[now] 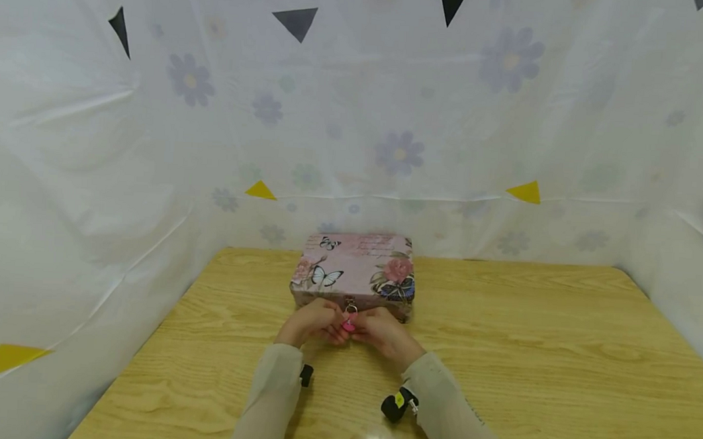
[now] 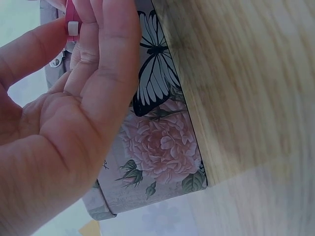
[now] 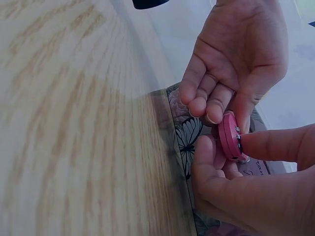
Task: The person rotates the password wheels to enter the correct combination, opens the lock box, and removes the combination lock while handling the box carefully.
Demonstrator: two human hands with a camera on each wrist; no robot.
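A pink combination padlock point(image 1: 348, 326) hangs by its shackle from the metal clasp point(image 1: 350, 301) on the front of a box point(image 1: 357, 266). The box has a pink lid printed with butterflies and roses. From the left, my left hand point(image 1: 315, 320) pinches the padlock between thumb and fingers. My right hand point(image 1: 385, 332) grips its other side, and in the right wrist view the right thumb point(image 3: 268, 145) presses at the row of number dials. In the left wrist view only part of the padlock point(image 2: 73, 25) shows past the left fingers.
The box stands near the back edge of a wood-grain table point(image 1: 512, 334). Behind it hangs a white flowered sheet point(image 1: 357, 114) with yellow and black triangles. A black wrist device point(image 1: 397, 405) sits at the right cuff.
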